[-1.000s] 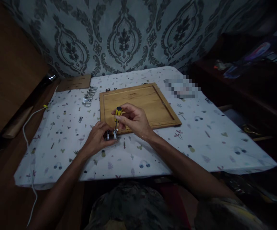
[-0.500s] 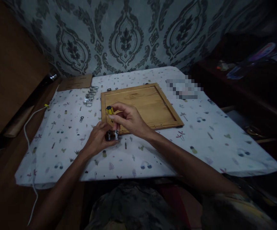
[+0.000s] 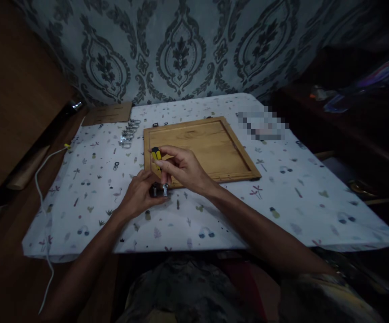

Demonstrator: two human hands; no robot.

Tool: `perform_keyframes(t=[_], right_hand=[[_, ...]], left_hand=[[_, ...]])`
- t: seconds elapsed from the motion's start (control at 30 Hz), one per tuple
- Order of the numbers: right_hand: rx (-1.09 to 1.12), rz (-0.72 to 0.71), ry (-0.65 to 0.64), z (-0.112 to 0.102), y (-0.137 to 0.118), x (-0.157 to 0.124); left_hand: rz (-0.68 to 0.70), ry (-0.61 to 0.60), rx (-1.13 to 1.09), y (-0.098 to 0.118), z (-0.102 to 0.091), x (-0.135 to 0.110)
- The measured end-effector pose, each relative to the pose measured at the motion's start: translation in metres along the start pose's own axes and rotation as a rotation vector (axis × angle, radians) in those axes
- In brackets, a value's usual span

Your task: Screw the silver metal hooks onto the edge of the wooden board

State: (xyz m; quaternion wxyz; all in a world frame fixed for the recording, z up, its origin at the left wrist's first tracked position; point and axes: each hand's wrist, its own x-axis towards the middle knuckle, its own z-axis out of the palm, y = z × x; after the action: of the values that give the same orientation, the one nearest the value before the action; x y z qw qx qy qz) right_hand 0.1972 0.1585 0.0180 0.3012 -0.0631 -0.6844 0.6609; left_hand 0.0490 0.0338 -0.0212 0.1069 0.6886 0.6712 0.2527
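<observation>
A person's right hand (image 3: 189, 171) pinches a yellow-and-black screwdriver (image 3: 156, 154) over the near left corner of a framed wooden panel (image 3: 201, 143), where the left hand (image 3: 136, 193) curls half-open around a metal fitting (image 3: 165, 190), its hold unclear, as metal hardware (image 3: 127, 137) lies left of the panel.

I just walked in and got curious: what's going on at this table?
A person is working over a wooden panel on a patterned tablecloth. The right hand holds a yellow-and-black screwdriver, its tip hidden. The left hand is cupped around a shiny metal fitting at the panel's near edge, by the left corner. More metal pieces lie left of the panel, near a cardboard sheet.
</observation>
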Motion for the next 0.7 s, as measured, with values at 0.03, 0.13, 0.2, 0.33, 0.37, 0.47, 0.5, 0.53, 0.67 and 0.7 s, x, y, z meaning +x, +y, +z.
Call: perform_keyframes(t=[0.03,0.13,0.2,0.33,0.37,0.47,0.5,0.53,0.67,0.7], right_hand=[[0.006,0.001,0.004,0.000,0.000,0.000],[0.020,-0.008,0.031,0.001,-0.001,0.000],[0.020,-0.007,0.046,0.002,-0.003,0.000],[0.018,0.010,0.054,0.002,-0.006,0.000],[0.017,0.017,0.060,0.002,-0.007,0.000],[0.026,0.024,0.082,0.002,-0.008,0.000],[0.033,0.018,0.088,0.002,-0.008,0.000],[0.037,0.013,0.089,0.002,-0.008,0.000],[0.021,0.004,0.108,0.003,-0.010,-0.001],[0.012,0.000,0.125,0.004,-0.011,-0.001]], left_hand=[[0.003,0.001,-0.006,0.000,0.000,0.000],[-0.001,-0.010,-0.028,0.002,-0.002,0.000],[-0.004,-0.015,-0.034,0.003,-0.003,0.001],[-0.004,-0.020,-0.031,0.002,-0.003,0.002],[-0.004,-0.023,-0.033,0.002,-0.003,0.002],[-0.008,-0.029,-0.036,0.001,-0.003,0.002],[-0.011,-0.027,-0.034,0.002,-0.003,0.001],[-0.013,-0.025,-0.031,0.002,-0.003,0.001],[-0.013,-0.021,-0.017,0.002,-0.003,0.001],[-0.013,-0.022,-0.012,0.002,-0.003,0.001]])
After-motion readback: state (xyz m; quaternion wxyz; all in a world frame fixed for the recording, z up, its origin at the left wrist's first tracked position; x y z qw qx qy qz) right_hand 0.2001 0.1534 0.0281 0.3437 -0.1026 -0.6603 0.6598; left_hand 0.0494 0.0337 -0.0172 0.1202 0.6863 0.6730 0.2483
